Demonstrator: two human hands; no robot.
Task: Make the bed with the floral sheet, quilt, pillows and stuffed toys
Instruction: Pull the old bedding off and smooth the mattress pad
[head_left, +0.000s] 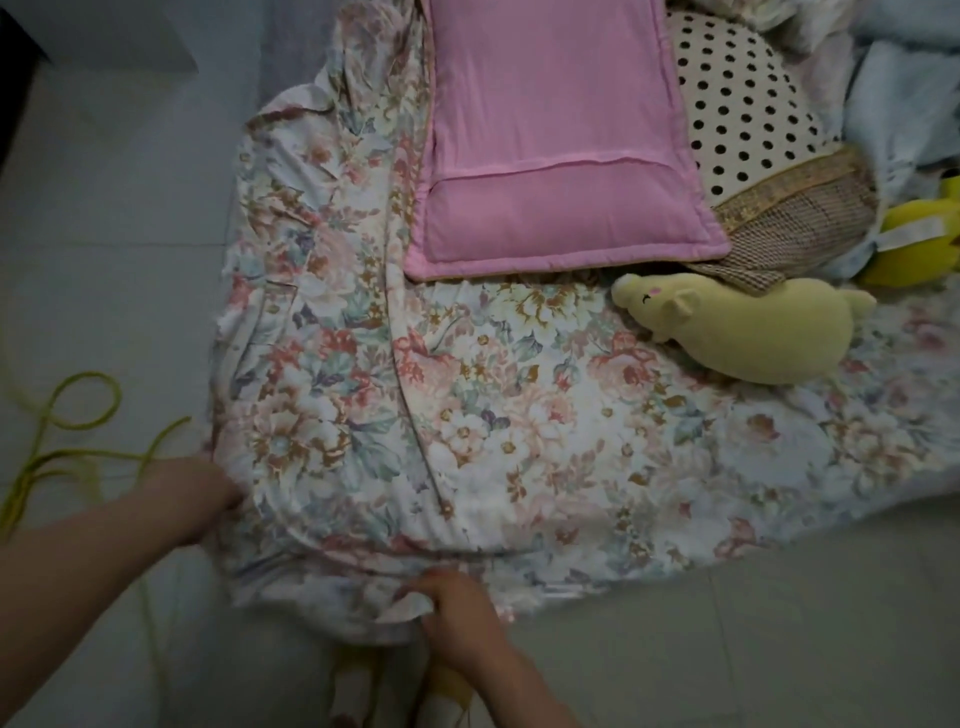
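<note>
Fingers (423, 584) of your right hand (457, 613) pinch floral sheet (519, 441), lower centre; left hand (200, 493) (grip hidden) nearer its corner.

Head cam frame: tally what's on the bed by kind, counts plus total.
Pillows: 2 (pink pillow, polka-dot pillow)
Stuffed toys: 2 (pale green stuffed toy, yellow stuffed toy, cut off by the frame edge)
Sheets: 1 (floral sheet)
Quilts: 1 (light blue quilt, bunched at the far right)
Total: 6
</note>
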